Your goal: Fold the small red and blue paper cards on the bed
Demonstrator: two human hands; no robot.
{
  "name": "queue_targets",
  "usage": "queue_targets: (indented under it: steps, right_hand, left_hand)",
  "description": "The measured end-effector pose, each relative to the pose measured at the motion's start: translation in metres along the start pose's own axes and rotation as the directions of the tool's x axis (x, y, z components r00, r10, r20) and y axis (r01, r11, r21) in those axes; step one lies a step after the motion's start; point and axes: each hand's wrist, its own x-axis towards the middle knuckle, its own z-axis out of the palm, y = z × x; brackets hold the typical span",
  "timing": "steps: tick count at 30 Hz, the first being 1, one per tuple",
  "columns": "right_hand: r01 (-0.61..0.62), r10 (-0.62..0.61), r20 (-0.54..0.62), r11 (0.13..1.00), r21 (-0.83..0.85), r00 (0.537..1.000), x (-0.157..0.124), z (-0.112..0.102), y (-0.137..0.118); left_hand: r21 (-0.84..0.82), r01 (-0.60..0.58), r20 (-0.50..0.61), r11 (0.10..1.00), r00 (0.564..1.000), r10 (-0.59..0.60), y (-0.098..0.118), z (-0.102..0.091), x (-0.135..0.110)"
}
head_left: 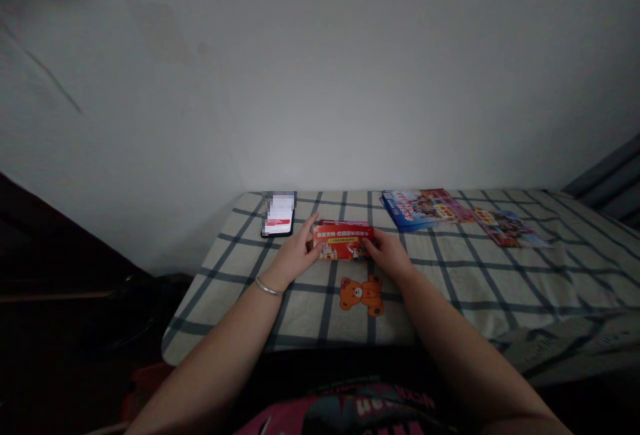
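Between my two hands is a red printed leaflet (343, 242), folded, with white lettering, a yellow strip and a castle drawing; a purple edge of it shows along the top. My left hand (301, 248) grips its left end, thumb on the front and a finger stretched past the upper corner. At the right end my right hand (387, 252) pinches it with the thumb on the front; the other fingers are partly hidden behind. A silver bangle circles my left wrist. Just below the leaflet, an orange bear picture (361, 295) lies on the checked tablecloth (310, 318).
A lit phone (280, 214) lies left of my hands, near the wall (320, 88). To the right rests a stack of colourful leaflets (420, 208), with another leaflet (510, 227) beside it. The table's rounded left corner is near my left forearm.
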Motion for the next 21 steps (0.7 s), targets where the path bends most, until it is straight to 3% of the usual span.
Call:
queue_targets:
  steps: [5, 13, 17, 21]
  right_hand:
    - [-0.065, 0.059, -0.072, 0.994, -0.089, 0.996, 0.0017, -0.0003, 0.0019]
    - [-0.079, 0.068, -0.069, 0.982, -0.17, 0.995, 0.0032, 0.0, 0.0039]
    - [-0.082, 0.077, -0.028, 0.966, -0.246, 0.997, 0.0042, 0.0011, 0.0037]
    - [-0.107, 0.107, -0.016, 0.939, -0.327, 0.994, 0.0042, 0.0025, -0.0001]
  left_hand:
    - [-0.096, -0.054, 0.097, 0.994, 0.993, 0.063, -0.0035, 0.0028, 0.003]
    - [-0.254, 0.104, 0.092, 0.962, 0.992, -0.083, -0.0089, 0.0093, 0.0033]
    - [-0.185, 0.142, 0.103, 0.972, 0.987, -0.124, -0.0075, 0.0079, 0.003]
    - [-0.04, 0.073, 0.114, 0.997, 0.991, -0.068, -0.0076, 0.0055, 0.0041]
